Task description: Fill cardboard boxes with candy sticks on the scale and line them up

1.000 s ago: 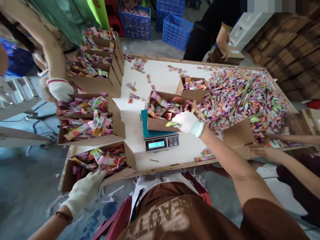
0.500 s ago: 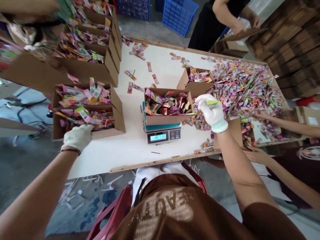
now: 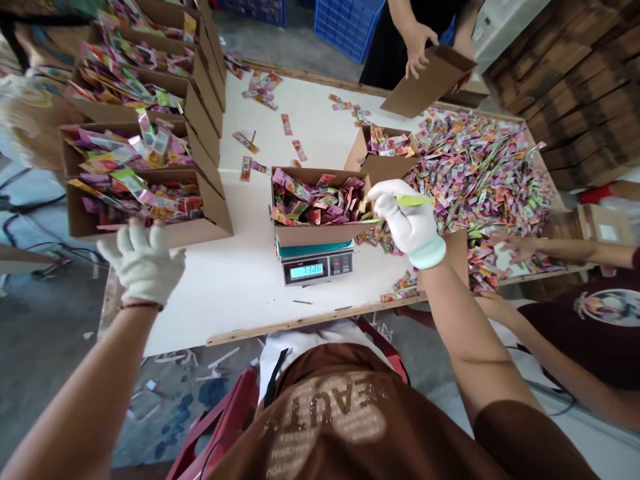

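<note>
A cardboard box (image 3: pixel 320 233) full of colourful sachets sits on a digital scale (image 3: pixel 317 267) at the table's middle. My right hand (image 3: pixel 407 223), in a white glove, is closed on a green sachet (image 3: pixel 414 200) just right of that box. My left hand (image 3: pixel 145 263), also gloved, hovers with fingers spread at the front edge of the nearest filled box (image 3: pixel 150 230) on the left, holding nothing.
Several filled boxes (image 3: pixel 145 87) line the left side of the white table (image 3: pixel 240 287). A big heap of sachets (image 3: pixel 475 173) covers the right. A small box (image 3: pixel 383 163) stands behind the scale. One person at the back holds a cardboard sheet (image 3: pixel 427 80); another's hands (image 3: pixel 515 247) reach in from the right.
A box at the front left edge is gone from view. My left hand rose and opened beside the nearest left box. My right hand moved off the scale box, still holding the green sachet.
</note>
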`<state>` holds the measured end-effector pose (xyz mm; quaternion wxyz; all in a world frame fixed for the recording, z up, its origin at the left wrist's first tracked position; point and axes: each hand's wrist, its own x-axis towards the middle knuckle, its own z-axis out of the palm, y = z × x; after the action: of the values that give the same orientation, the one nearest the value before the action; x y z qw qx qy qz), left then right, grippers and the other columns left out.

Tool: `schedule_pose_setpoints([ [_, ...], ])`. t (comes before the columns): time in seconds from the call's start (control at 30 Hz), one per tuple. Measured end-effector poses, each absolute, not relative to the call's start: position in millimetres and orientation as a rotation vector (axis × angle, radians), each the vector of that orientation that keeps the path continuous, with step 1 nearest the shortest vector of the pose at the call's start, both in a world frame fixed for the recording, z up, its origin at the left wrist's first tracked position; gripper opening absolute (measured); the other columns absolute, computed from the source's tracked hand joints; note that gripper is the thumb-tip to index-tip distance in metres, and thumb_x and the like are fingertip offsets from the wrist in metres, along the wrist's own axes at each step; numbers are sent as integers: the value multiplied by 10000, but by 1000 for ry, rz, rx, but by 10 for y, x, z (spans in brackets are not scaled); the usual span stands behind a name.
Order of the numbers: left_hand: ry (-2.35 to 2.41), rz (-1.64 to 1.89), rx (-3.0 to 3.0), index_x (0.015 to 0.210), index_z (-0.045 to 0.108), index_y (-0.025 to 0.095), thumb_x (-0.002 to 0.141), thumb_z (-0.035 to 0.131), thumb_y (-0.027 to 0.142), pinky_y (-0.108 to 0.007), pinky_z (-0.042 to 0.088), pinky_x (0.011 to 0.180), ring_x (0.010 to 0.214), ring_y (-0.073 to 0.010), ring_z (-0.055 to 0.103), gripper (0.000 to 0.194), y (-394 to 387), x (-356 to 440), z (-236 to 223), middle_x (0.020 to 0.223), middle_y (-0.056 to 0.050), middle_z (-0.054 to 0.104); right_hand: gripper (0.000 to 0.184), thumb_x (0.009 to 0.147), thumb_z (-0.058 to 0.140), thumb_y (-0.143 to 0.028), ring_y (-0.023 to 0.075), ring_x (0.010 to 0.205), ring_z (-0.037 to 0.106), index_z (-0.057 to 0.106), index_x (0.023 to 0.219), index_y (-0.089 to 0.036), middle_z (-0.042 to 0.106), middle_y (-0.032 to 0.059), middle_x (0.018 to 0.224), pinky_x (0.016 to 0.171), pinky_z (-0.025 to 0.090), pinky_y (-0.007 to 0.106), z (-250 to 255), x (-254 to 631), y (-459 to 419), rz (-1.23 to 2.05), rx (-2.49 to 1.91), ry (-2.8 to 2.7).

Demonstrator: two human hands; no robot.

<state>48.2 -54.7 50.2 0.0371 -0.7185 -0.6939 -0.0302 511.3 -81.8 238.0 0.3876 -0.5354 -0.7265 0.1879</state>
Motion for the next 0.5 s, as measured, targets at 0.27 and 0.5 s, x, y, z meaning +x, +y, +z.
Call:
schedule_pose_setpoints([
  [0.27, -2721, 105, -2362, 1479, 484, 36, 999, 412, 441, -550, 333, 1202, 1476, -400, 387, 632, -2178, 1118, -387, 1568, -287, 419, 651, 967, 650, -472, 323, 1350, 535, 453, 1539, -232, 553, 119, 1440, 1152, 451, 518, 2182, 5277, -263, 470, -1419, -2191],
  [0.5, -2896, 214, -2345, 1432, 577, 256, 821, 468, 448, -522, 476, 1143, 1367, -382, 538, 650, -3301, 1282, -908, 1370, -125, 632, 680, 1013, 584, -456, 272, 1323, 538, 382, 1576, -131, 497, 194, 1518, 1077, 501, 452, 1480, 6204, -31, 508, -1993, -2170],
])
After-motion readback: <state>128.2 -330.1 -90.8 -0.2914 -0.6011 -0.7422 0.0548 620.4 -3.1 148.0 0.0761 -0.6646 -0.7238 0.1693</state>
